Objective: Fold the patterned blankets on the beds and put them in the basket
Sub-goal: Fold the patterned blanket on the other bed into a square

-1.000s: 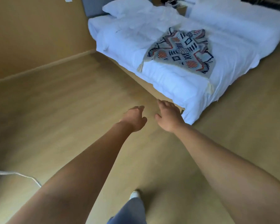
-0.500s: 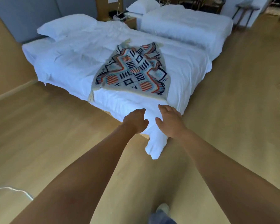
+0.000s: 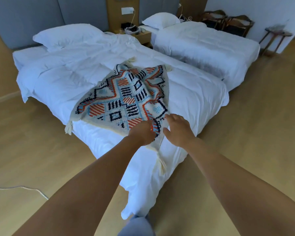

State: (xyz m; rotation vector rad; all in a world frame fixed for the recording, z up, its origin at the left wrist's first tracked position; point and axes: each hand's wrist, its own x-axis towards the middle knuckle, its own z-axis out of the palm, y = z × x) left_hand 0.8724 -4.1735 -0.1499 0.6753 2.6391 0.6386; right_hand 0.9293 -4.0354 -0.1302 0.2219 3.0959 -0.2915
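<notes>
Head view, reach toward the first blanket. The patterned blanket (image 3: 126,99) lies spread and slightly rumpled on the foot half of the near bed (image 3: 61,79), one tasselled corner hanging over the bed's near edge. My left hand (image 3: 143,133) is over that near corner, fingers curled downward; I cannot tell whether it has any cloth pinched, since the fingertips are hidden behind the knuckles. My right hand (image 3: 177,129) hovers just beside it, fingers spread and released, holding nothing, above the blanket's near right edge.

The far bed (image 3: 203,45) shows only white bedding, and no basket is in view, so I judge the task to be at its start, with folding not yet begun.

To do this step well, I would take two adjacent corners, one in each hand, rather than bunching both hands on the same corner. Gripping at the tassel (image 3: 160,163) roots gives a firm hold. I would then lift only enough to clear the white duvet (image 3: 100,138), so it does not drag along, and smooth the wrinkled middle before bringing edge to edge.
</notes>
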